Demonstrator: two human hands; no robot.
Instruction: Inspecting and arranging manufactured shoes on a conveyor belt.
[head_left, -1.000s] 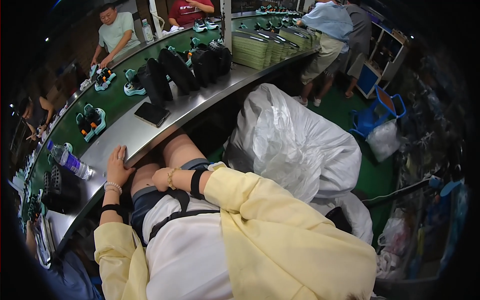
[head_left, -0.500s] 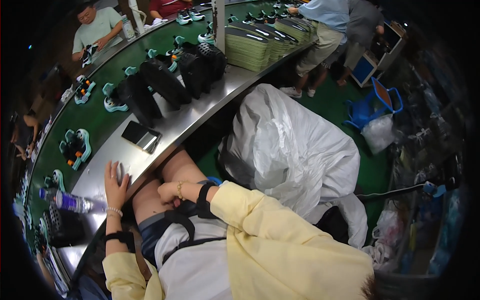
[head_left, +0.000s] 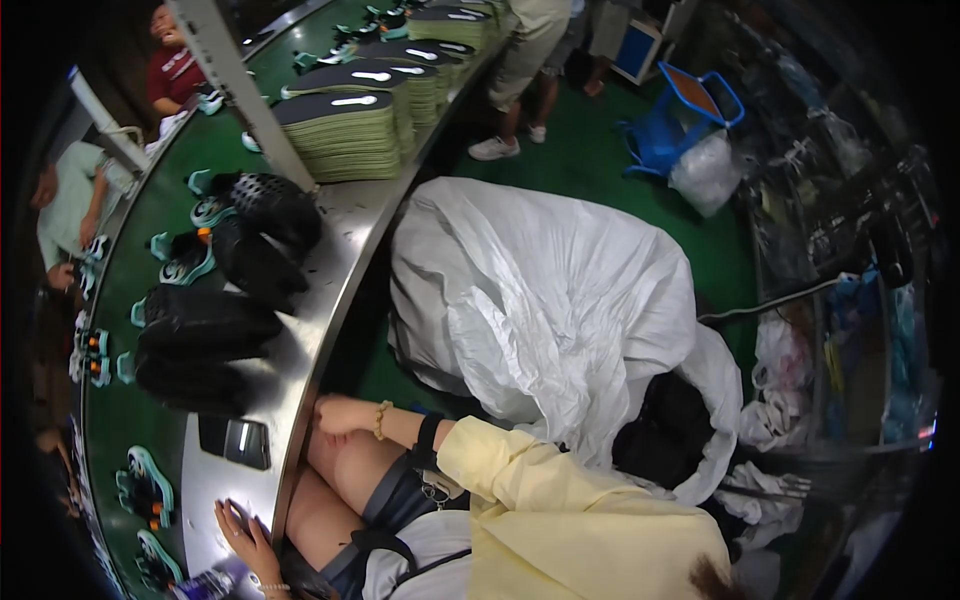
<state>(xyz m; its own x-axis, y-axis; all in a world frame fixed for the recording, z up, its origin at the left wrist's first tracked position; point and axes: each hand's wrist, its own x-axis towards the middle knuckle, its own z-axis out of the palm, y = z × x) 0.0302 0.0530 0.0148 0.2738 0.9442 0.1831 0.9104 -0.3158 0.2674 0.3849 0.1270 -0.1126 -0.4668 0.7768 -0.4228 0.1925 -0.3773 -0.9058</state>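
My left hand (head_left: 243, 537) lies flat on the metal ledge (head_left: 205, 497) of the bench, fingers stretched out, holding nothing visible. Just beyond it is a dark phone (head_left: 235, 442), lying flat and apart from the fingers. My right hand (head_left: 340, 416) is curled closed against my knee, beside the ledge's edge; its palm side is hidden, so I cannot see whether anything is in it. Past the phone, several black shoe-shaped pieces (head_left: 208, 310) rest on the ledge. A clear bottle with a purple label (head_left: 207, 584) is partly cut off near my left wrist.
A big white sack (head_left: 560, 270) fills the floor to my right. Stacks of green-edged sheets with dark tops (head_left: 345, 140) stand beyond a pale post (head_left: 240, 85). Teal-and-black shoes (head_left: 150, 480) sit along the green belt (head_left: 120, 410). Co-workers sit opposite; a blue stool (head_left: 665, 125) stands behind.
My view has swung to the right, so the bench and phone appear farther left and lower. My right hand has shifted from my lap to my knee. My left hand stays on the ledge.
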